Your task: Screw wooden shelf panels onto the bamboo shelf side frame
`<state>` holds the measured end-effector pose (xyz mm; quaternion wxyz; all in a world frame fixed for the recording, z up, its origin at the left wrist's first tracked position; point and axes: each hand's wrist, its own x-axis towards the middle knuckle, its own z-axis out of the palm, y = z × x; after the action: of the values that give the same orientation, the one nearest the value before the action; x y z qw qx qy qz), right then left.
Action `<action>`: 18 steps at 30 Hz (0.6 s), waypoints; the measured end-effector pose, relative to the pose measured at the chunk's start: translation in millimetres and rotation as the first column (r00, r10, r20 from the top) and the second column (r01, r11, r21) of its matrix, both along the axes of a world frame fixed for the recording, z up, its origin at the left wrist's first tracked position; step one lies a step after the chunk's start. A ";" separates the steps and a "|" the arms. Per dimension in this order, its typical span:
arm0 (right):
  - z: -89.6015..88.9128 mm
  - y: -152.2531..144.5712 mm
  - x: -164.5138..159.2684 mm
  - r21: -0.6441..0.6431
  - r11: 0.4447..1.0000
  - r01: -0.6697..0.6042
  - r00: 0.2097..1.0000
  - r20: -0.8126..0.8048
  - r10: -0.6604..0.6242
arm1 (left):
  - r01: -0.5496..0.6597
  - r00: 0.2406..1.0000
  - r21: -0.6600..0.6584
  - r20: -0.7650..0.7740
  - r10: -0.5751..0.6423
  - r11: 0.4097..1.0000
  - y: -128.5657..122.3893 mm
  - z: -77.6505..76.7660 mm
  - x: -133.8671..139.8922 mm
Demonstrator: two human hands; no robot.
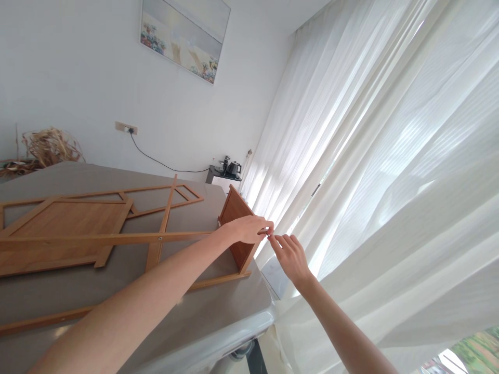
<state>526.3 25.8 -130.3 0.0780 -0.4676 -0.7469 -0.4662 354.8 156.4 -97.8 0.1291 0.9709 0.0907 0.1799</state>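
Note:
A long wooden rail runs across the table towards my left hand. That hand is closed around the rail's far end, beside an upright wooden panel. Thumb and fingers of my right hand are pinched together at the rail's tip, meeting my left fingertips. Whatever lies in that pinch is too small to make out. A crosspiece joins the rail partway along, and a lower rail meets the foot of the panel.
The grey-covered table also bears a framed wooden panel and an open wooden frame. Sheer white curtains hang close on the right. A kettle stands on a small stand behind; dried stalks lie far left.

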 end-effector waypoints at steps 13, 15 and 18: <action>-14.2 3.9 -17.8 -0.211 0.967 -0.140 0.506 -0.855 -0.113 | -0.014 1.000 -0.005 -0.004 0.014 1.000 -2.2 2.3 -0.9; -14.0 3.1 -20.0 -0.228 0.959 -0.167 0.437 -0.889 -0.135 | -0.018 1.000 -0.006 0.001 0.018 1.000 -2.1 2.2 -0.7; -15.4 1.3 -16.5 -0.198 0.976 -0.094 0.570 -0.815 -0.110 | -0.012 1.000 0.002 0.008 0.012 1.000 -0.7 1.2 -0.2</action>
<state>509.8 27.0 -145.7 0.3614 -0.6395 -0.6695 -0.1110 354.6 155.7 -96.7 0.1277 0.9698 0.0956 0.1847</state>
